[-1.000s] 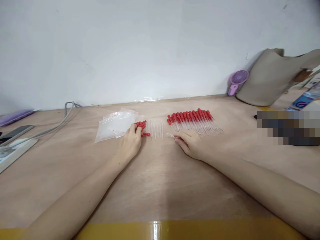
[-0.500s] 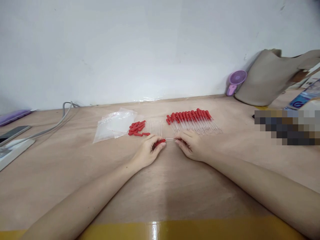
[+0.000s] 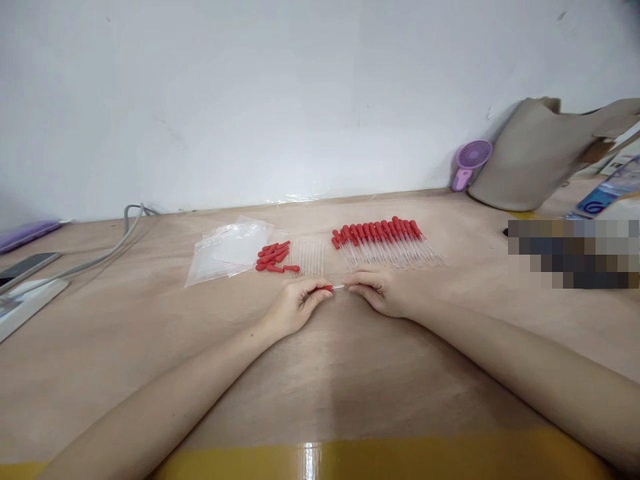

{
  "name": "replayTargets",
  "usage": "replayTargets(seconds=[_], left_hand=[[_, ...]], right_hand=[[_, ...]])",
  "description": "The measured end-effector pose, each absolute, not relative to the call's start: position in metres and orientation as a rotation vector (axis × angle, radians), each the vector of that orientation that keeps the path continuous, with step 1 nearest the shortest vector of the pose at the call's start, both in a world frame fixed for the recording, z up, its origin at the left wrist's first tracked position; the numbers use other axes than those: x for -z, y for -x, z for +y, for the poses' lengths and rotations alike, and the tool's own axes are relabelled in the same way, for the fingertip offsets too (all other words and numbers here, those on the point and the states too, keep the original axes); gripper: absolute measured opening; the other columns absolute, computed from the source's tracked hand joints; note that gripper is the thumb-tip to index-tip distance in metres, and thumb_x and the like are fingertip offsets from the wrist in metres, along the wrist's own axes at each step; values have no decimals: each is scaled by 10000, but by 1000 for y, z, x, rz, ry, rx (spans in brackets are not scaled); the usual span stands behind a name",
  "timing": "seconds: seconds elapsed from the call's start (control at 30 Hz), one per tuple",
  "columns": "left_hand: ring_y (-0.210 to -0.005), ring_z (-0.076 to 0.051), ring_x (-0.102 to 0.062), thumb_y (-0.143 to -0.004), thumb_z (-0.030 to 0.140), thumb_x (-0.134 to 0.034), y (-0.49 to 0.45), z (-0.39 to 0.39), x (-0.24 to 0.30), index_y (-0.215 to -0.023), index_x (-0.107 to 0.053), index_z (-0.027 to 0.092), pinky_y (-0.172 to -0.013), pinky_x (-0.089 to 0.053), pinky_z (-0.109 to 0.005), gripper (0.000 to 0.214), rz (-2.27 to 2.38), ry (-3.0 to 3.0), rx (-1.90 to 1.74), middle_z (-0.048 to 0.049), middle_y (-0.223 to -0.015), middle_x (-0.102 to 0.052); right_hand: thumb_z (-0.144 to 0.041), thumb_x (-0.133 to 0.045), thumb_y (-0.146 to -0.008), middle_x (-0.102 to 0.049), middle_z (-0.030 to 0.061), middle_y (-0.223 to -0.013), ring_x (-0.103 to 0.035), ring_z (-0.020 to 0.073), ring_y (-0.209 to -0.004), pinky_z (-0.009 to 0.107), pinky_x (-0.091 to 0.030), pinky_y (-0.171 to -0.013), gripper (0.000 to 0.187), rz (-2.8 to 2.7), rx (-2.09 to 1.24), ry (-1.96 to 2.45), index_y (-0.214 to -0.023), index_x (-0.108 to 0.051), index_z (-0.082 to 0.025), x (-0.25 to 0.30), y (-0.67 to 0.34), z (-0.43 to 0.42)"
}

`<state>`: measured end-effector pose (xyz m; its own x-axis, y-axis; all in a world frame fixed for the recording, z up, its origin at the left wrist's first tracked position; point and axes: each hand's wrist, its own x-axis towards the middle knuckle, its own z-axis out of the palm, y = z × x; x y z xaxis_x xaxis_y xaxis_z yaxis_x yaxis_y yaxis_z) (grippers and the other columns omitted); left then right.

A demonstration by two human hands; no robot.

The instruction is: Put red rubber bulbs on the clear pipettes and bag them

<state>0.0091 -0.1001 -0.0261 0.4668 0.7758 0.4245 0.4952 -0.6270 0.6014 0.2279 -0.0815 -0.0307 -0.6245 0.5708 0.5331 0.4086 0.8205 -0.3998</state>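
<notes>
Between finger and thumb my left hand (image 3: 299, 305) is closed on a red rubber dropper bulb (image 3: 327, 288), its open end facing right. My right hand (image 3: 377, 291) pinches a thin clear glass tube (image 3: 339, 287), whose left end meets the mouth of the bulb. How deep the tube sits in it I cannot tell. Just beyond my left hand lie a small heap of loose red bulbs (image 3: 274, 257) and a row of bare glass tubes (image 3: 311, 257). Past my right hand, several droppers with red bulbs (image 3: 377, 232) lie side by side in a slanted row.
Clear plastic bags (image 3: 227, 247) lie left of the loose bulbs. At far left are a grey cable (image 3: 107, 257), a phone (image 3: 30, 268) and a white power strip (image 3: 35, 303). A purple fan (image 3: 473, 160) and a grey bag (image 3: 525, 157) stand at back right.
The tube in my right hand has come up against the bulb in my left hand, closing the small gap between them. Both hands have shifted slightly nearer to me.
</notes>
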Motion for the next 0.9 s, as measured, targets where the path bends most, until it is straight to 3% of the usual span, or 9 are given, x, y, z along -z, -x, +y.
replayTargets(seconds=[0.13,0.37,0.57,0.9], left_hand=[[-757,-149,-614,-867,270,-481,-9,-103,25,-897,-645,188,-695,-471,-266,186,1021,-2393,-898,-37,-841,-677],[-650,-135,-604,-840,277,-530,-11,-103,27,-860,-659,172,-611,-465,-249,167,1172,-2483,-966,-27,-749,-671],[-747,-161,-636,-788,332,-604,-7,-93,30,-939,-665,182,-694,-502,-281,221,1179,-2372,-1083,-49,-869,-699],[-663,-137,-636,-764,284,-633,-8,-94,32,-858,-684,157,-609,-511,-236,166,1112,-2228,-1074,-41,-786,-706]], right_hand=[[-214,-421,-880,-613,26,-812,-553,116,-712,225,-424,-627,236,-2418,-287,687,-972,-639,-217,31,-232,-79],[-76,-409,-799,-626,47,-823,-539,143,-716,246,-376,-607,292,-2444,253,851,-916,-651,-191,33,-225,-90],[-185,-405,-879,-604,62,-881,-547,148,-781,249,-420,-668,234,-2360,69,775,-1012,-598,-183,40,-230,-80],[-189,-424,-877,-569,45,-739,-494,135,-679,246,-391,-624,180,-2288,94,672,-896,-601,-164,43,-231,-78]])
